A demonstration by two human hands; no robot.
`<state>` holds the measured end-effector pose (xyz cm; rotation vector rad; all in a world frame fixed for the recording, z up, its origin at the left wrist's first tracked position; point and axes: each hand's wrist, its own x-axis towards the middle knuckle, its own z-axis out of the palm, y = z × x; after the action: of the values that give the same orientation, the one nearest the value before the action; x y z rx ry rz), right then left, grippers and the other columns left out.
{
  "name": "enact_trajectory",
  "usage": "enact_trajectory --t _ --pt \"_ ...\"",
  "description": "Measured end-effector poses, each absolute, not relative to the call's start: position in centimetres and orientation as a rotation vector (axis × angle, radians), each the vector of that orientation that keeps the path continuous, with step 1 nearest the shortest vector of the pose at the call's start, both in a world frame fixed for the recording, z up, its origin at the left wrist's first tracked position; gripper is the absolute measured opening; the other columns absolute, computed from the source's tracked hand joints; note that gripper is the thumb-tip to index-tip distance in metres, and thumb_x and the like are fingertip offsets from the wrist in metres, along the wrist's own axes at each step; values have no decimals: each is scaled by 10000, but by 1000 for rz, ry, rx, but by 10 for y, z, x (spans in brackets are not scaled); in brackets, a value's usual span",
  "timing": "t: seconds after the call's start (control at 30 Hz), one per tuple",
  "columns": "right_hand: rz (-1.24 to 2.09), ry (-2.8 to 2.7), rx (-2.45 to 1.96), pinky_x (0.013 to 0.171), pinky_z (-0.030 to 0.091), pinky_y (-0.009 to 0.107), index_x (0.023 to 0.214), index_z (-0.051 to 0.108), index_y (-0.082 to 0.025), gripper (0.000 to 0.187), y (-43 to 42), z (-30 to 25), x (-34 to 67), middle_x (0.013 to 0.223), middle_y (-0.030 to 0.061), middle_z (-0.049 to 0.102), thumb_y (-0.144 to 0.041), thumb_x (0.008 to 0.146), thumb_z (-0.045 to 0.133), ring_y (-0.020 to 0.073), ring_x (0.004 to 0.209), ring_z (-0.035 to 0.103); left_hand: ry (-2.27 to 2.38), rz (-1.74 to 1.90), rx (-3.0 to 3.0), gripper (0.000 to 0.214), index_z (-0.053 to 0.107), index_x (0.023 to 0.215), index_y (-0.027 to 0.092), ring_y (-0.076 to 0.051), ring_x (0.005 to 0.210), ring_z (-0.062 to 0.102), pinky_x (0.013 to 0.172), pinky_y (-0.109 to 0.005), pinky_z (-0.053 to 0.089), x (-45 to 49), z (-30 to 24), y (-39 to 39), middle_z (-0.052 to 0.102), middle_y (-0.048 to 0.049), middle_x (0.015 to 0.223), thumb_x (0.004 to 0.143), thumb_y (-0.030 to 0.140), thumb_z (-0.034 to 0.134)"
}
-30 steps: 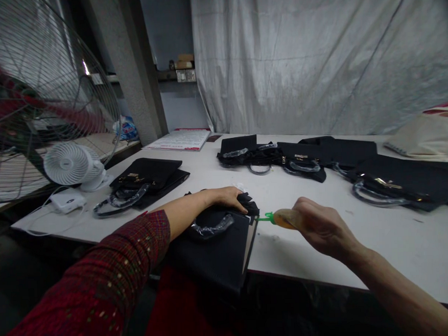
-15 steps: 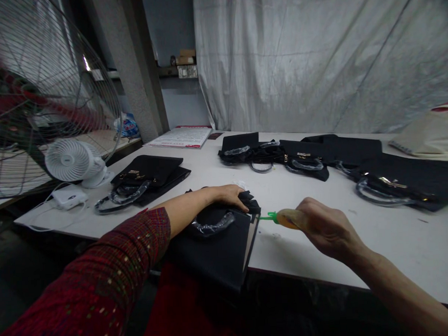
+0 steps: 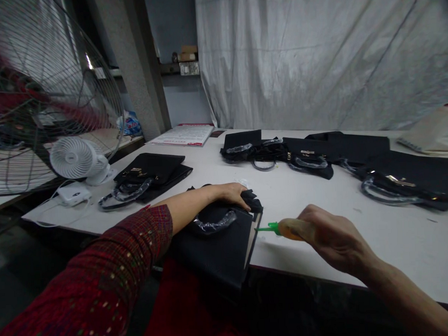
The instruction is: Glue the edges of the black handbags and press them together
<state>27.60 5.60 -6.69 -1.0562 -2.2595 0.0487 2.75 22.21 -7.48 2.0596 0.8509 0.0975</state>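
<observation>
A black handbag [image 3: 215, 251] lies at the table's near edge, partly overhanging it, its handle wrapped in clear plastic. My left hand [image 3: 235, 193] is closed on the gathered black material at the bag's far right corner. A pale strip shows along the bag's open right side. In my right hand [image 3: 327, 235] is a yellowish glue bottle [image 3: 289, 229] with a thin green nozzle. The bottle is held level, and the nozzle's tip is at the pale strip; whether it touches cannot be made out.
More black handbags lie on the white table [image 3: 306, 197]: one on the left [image 3: 146, 170], several along the back and right [image 3: 397, 176]. A small white fan [image 3: 74, 156] and a white box with a cable [image 3: 73, 194] stand left, near a large caged fan [image 3: 41, 96].
My right hand has moved the bottle slightly nearer to me, bringing the nozzle tip down along the bag's right edge. My left hand keeps its hold; the view has shifted a little.
</observation>
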Motion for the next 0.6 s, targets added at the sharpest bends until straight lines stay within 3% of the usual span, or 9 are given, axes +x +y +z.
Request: enact_trajectory --t 0.2,0.6 --pt "-138 -2203 -1098 520 370 265 843 525 -230 69 70 -68 280 760 28 550 -177 832 482 154 576 495 856 110 2053 307 720 905 155 -164 789 645 768 -264 485 28 -73 221 724 0 854 614 209 801" --pt "-81 -2218 -1143 531 375 262 831 518 -211 46 76 -68 282 747 19 521 -186 848 483 146 572 482 830 108 2072 332 724 903 145 -160 780 640 771 -263 486 28 -77 224 720 -13 836 598 240 814"
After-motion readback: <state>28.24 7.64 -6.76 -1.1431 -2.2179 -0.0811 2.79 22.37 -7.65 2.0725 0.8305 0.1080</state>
